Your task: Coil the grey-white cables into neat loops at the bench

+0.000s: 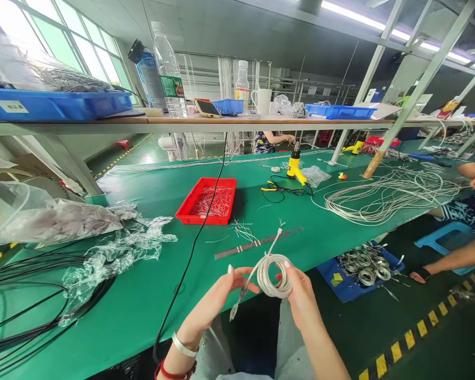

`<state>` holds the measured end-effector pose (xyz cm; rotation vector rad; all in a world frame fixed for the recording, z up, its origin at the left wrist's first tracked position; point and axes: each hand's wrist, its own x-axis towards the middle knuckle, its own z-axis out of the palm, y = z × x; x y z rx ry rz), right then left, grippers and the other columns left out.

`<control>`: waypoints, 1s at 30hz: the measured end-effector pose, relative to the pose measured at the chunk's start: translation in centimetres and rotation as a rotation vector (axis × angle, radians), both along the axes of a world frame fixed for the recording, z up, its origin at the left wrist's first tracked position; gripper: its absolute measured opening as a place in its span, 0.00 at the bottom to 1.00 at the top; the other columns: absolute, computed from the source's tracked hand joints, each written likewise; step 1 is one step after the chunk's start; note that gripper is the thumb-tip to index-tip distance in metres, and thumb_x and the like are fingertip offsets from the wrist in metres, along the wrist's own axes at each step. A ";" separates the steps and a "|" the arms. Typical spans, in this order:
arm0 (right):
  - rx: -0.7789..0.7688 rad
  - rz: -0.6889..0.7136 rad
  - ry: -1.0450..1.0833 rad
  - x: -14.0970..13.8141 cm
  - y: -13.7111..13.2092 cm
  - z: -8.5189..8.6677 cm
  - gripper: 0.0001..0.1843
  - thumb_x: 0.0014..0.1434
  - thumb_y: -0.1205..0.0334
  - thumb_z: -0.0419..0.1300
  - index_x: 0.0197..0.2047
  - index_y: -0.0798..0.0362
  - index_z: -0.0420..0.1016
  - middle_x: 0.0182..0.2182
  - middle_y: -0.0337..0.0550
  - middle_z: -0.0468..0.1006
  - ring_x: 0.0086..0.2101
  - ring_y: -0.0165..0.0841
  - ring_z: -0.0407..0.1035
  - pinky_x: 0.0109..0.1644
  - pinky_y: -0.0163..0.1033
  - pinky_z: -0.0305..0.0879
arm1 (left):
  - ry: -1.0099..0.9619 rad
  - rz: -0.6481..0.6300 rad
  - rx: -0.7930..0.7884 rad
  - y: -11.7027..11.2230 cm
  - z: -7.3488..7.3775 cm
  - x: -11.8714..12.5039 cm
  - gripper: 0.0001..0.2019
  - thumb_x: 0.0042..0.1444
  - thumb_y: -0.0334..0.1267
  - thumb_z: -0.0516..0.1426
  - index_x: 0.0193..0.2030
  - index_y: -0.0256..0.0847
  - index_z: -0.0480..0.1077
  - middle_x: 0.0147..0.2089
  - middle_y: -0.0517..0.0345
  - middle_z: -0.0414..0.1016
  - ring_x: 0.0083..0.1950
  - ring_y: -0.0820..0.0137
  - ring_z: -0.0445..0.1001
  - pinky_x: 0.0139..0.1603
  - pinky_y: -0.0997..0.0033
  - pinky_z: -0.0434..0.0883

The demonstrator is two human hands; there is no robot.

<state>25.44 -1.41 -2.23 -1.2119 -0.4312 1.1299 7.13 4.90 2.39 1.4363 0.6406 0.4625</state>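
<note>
A coil of pale, clear-jacketed cable (274,275) is held up over the table's front edge. My right hand (301,295) grips the coil's right side, thumb in front and the other fingers partly hidden behind it. One cable end with a connector (234,311) hangs at the lower left, and the other end, with bare wires, points up. My left hand (220,289) is just left of the coil, thumb raised and fingers stretched behind the hanging end. Whether those fingers touch the cable I cannot tell. Beyond the coil lies a dark steel ruler (233,252).
A red tray (186,212) holds thin wire pieces. Behind it stands a yellow heat gun (295,170). Loose cable (380,203) spreads at right; black cables (27,295) and plastic film (114,258) lie left. A blue bin (332,287) of coils sits low right, near another person's leg (455,258).
</note>
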 end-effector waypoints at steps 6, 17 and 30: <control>0.062 0.076 -0.147 -1.7 1.2 -1.2 0.24 0.49 0.40 0.63 0.32 0.55 0.73 0.24 0.38 0.72 0.25 0.28 0.64 0.29 0.33 0.62 | 0.181 0.325 0.425 -0.5 -2.1 0.1 0.24 0.62 0.53 0.48 0.61 0.44 0.61 0.62 0.49 0.65 0.63 0.57 0.59 0.65 0.53 0.53; 0.130 0.454 -0.610 -3.4 4.6 -2.6 0.29 0.58 0.36 0.48 0.37 0.54 0.73 0.28 0.42 0.77 0.28 0.32 0.71 0.30 0.34 0.66 | 0.071 0.558 -0.067 -1.2 -4.0 -1.0 0.23 0.51 0.55 0.60 0.45 0.39 0.65 0.31 0.58 0.73 0.29 0.66 0.73 0.24 0.68 0.76; -0.337 0.339 -1.405 -0.5 17.7 -7.5 0.09 0.62 0.60 0.57 0.40 0.56 0.73 0.45 0.44 0.74 0.47 0.34 0.69 0.53 0.48 0.66 | -0.111 0.925 -0.271 -1.2 -5.0 -6.4 0.24 0.45 0.53 0.65 0.41 0.38 0.67 0.22 0.63 0.70 0.20 0.72 0.70 0.15 0.79 0.66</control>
